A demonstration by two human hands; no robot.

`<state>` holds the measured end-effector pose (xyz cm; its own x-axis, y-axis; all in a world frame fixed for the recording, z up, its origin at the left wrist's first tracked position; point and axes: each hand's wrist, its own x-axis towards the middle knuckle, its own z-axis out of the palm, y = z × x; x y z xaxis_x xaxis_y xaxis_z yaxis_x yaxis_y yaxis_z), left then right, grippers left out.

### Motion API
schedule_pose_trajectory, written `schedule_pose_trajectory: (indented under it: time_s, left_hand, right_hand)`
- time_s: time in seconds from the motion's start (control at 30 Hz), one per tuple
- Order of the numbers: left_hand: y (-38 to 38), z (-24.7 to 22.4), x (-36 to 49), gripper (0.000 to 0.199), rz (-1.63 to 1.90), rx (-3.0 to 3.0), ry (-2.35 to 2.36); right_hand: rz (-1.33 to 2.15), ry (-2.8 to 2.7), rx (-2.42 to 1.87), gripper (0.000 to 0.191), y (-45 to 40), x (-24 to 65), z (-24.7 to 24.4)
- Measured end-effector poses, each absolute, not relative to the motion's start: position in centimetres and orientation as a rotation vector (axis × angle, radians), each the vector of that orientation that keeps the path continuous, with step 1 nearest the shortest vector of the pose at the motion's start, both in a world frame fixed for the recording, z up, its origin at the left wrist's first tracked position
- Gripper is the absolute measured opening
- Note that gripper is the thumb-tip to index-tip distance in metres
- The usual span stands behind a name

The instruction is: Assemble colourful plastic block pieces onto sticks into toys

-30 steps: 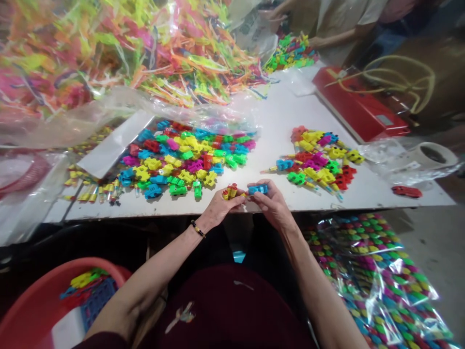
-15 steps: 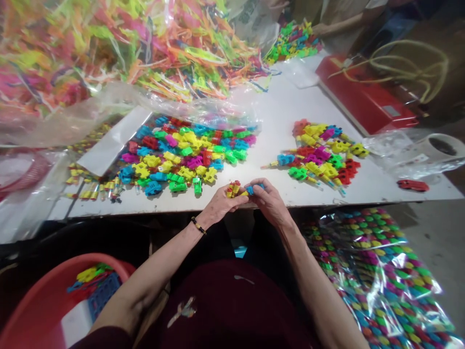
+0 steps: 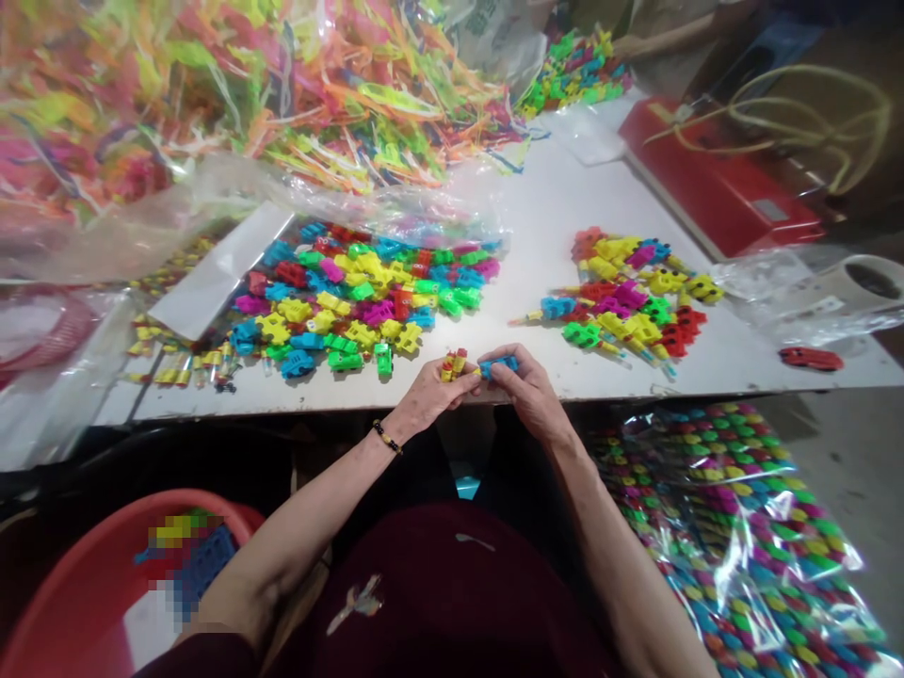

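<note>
My left hand [image 3: 432,392] is closed around a few small yellow tubes with red ends [image 3: 454,363], which stick up between its fingers. Pinched in my right hand [image 3: 529,388] is a blue toy car [image 3: 501,363]. The car's left end meets a yellow piece at my left fingertips; whether the two are joined I cannot tell. Ahead and to the left lies a heap of loose toy cars [image 3: 360,292] in many colours. Toy cars with short clear tubes on their ends form a second pile [image 3: 625,299] to the right. Loose yellow tubes [image 3: 173,369] lie at the far left.
A large plastic bag of bright strips [image 3: 282,104] covers the table's back left. A red machine [image 3: 713,179] and a wrapped roll [image 3: 865,282] stand right. Below are a red basin [image 3: 77,584] and bagged colourful pieces [image 3: 763,527]. Another person's arm [image 3: 668,40] reaches in behind.
My right hand has shifted slightly, and more of the blue toy car shows between its fingers. My left hand stays in place with the tubes. The view has turned a little.
</note>
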<state>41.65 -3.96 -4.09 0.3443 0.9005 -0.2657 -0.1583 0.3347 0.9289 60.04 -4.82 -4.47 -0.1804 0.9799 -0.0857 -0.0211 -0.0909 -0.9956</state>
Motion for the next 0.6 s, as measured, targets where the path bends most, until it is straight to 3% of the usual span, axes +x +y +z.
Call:
schedule_pose_trajectory:
  time_s: [0.23,0.6]
  left_hand:
    - [-3.9,-4.6,41.4,0.041,0.814,1.072,0.916]
    - [-3.9,-4.4,41.1,0.045,0.823,1.087,0.947]
  right_hand:
    - [1.448,-1.370,-1.189,0.032,-4.6,60.1,-4.2]
    - [1.240,-1.512,-1.280,0.027,-4.8,59.0,-3.5]
